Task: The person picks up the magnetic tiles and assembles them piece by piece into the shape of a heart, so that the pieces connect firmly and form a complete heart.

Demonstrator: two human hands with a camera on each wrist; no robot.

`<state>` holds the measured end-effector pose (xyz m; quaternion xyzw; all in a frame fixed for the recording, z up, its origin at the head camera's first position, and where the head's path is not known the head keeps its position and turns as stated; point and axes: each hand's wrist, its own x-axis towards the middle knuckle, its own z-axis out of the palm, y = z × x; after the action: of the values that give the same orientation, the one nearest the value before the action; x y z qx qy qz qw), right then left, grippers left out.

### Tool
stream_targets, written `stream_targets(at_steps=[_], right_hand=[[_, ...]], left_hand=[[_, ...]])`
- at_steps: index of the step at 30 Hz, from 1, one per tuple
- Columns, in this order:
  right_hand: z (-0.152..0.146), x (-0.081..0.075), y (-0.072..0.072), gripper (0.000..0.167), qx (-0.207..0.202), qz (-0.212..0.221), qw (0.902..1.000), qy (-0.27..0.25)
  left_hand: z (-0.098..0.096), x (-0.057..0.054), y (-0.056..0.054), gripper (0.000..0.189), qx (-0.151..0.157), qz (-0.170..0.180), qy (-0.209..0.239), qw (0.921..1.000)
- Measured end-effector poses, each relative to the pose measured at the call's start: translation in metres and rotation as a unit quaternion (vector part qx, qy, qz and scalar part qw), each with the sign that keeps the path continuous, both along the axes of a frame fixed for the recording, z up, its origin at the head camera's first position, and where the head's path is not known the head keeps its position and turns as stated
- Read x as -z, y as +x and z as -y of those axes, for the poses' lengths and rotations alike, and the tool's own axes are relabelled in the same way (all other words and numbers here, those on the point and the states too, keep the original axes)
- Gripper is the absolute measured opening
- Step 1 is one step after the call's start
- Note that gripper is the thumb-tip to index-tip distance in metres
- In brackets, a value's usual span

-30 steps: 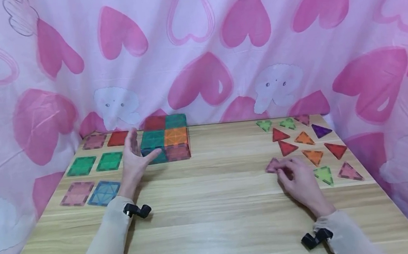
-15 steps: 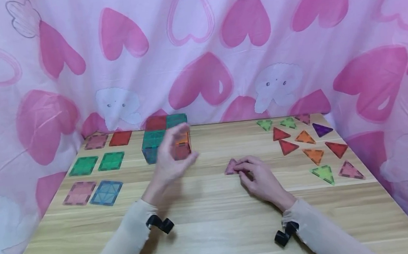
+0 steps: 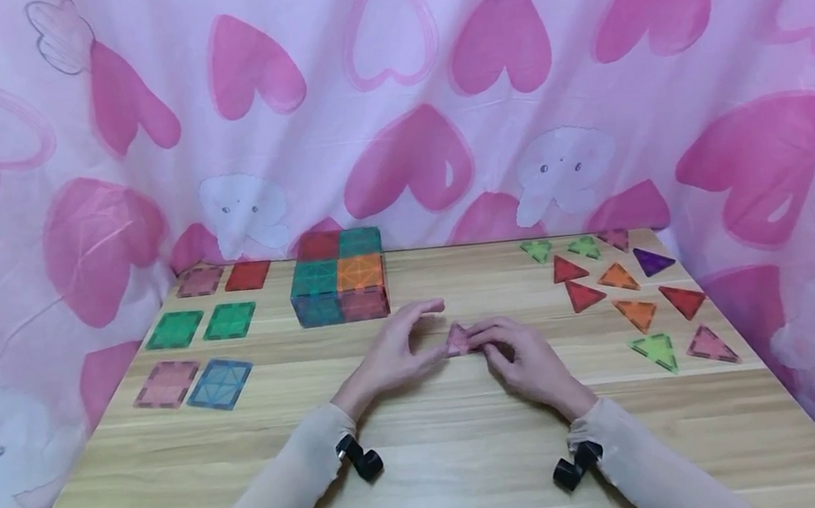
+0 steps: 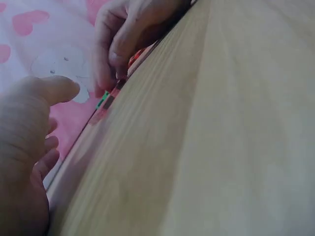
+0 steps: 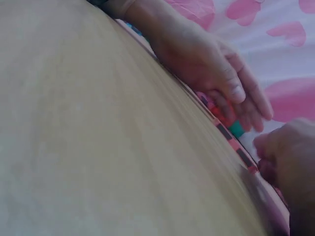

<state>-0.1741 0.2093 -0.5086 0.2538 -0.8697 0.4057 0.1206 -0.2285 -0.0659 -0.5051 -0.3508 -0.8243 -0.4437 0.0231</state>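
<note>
Near the middle of the table, a pink see-through triangle tile (image 3: 457, 339) lies at the fingertips of my right hand (image 3: 529, 364), which pinches it by its right side. The right wrist view shows its dark-marked edge (image 5: 235, 143) close to the tabletop. My left hand (image 3: 388, 358) is at the tile's left, fingers spread and relaxed, thumb tip right by the tile's edge and nothing in its grasp. Behind the left hand stands a block built of square tiles (image 3: 339, 283), with red, green and orange on top and blue and pink in front.
Square tiles lie at the left, among them a blue one (image 3: 220, 384), a pink one (image 3: 167, 383) and a green one (image 3: 230, 320). Several triangles are spread at the right, including a purple one (image 3: 653, 261) and a lime one (image 3: 655, 351). A pink heart-patterned curtain (image 3: 390, 38) surrounds the table.
My right hand has slid the pink triangle left from the group at the right to the middle. My left hand has come away from the block, rightward and nearer, to the triangle's side.
</note>
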Motion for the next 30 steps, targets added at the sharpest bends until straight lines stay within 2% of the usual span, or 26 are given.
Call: stream_targets(at_steps=[3, 6, 10, 12, 15, 17, 20, 25, 30], right_hand=[[-0.010, 0.001, -0.001, 0.032, 0.038, 0.004, 0.9978, -0.053], [-0.031, 0.001, -0.006, 0.032, 0.101, -0.025, 0.9909, -0.085], [-0.068, -0.002, -0.012, 0.028, 0.216, -0.082, 0.9708, -0.064], [-0.083, -0.003, -0.012, 0.026, 0.268, -0.093, 0.9580, -0.042], [-0.096, -0.003, -0.010, 0.025, 0.317, -0.090, 0.9440, -0.013], [-0.100, -0.002, -0.009, 0.028, 0.331, -0.080, 0.9403, 0.000], [-0.101, -0.002, -0.010, 0.032, 0.329, -0.071, 0.9412, 0.028], [-0.100, -0.001, -0.016, 0.026, 0.316, -0.076, 0.9424, 0.077], [-0.099, 0.000, -0.015, 0.022, 0.316, -0.055, 0.9440, 0.078]], left_hand=[[-0.003, 0.001, -0.001, 0.072, 0.012, 0.000, -0.034, 0.9994], [-0.008, 0.001, 0.001, 0.071, 0.041, -0.005, -0.065, 0.9970], [-0.014, 0.003, 0.002, 0.063, 0.074, -0.022, -0.114, 0.9905], [-0.015, 0.003, 0.003, 0.056, 0.080, -0.037, -0.131, 0.9874], [-0.014, 0.002, 0.003, 0.047, 0.085, -0.056, -0.138, 0.9851], [-0.013, 0.001, 0.003, 0.045, 0.084, -0.061, -0.134, 0.9855], [-0.010, 0.001, 0.001, 0.045, 0.074, -0.049, -0.115, 0.9894], [-0.004, 0.003, -0.002, 0.049, 0.043, -0.008, -0.030, 0.9986], [-0.002, 0.003, -0.003, 0.054, 0.004, -0.015, 0.029, 0.9995]])
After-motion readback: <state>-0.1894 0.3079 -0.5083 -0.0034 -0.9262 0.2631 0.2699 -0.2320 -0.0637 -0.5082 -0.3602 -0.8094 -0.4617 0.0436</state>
